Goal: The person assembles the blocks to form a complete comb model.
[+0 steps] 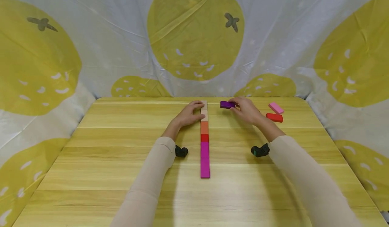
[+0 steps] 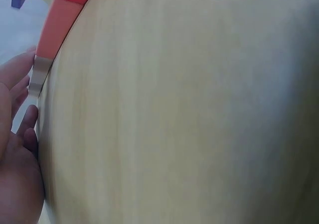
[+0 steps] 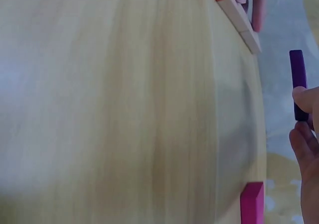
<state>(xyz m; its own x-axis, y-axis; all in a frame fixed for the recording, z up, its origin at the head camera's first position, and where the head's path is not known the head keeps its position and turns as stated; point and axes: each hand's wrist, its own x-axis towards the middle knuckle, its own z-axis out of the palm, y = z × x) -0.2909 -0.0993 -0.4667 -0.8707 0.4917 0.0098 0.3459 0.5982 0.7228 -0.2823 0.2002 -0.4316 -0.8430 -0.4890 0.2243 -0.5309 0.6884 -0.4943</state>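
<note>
A straight row of wooden blocks runs away from me down the middle of the table: two magenta blocks (image 1: 205,159) nearest, then a red block (image 1: 205,138), an orange block (image 1: 204,127) and two beige blocks (image 1: 204,115) at the far end. My left hand (image 1: 190,114) touches the beige blocks from the left, thumb and fingers on that same side. My right hand (image 1: 245,109) pinches one end of a purple block (image 1: 226,104) between thumb and fingers, above the table right of the row's far end. The right wrist view shows that purple block (image 3: 298,74) held clear of the wood.
Right of my right hand, a loose pink block (image 1: 276,107) and a loose red block (image 1: 274,118) lie close together. The wooden table (image 1: 121,159) ends at a curtain (image 1: 267,44) with yellow fruit shapes. Black wrist devices (image 1: 260,150) sit beneath both sleeves.
</note>
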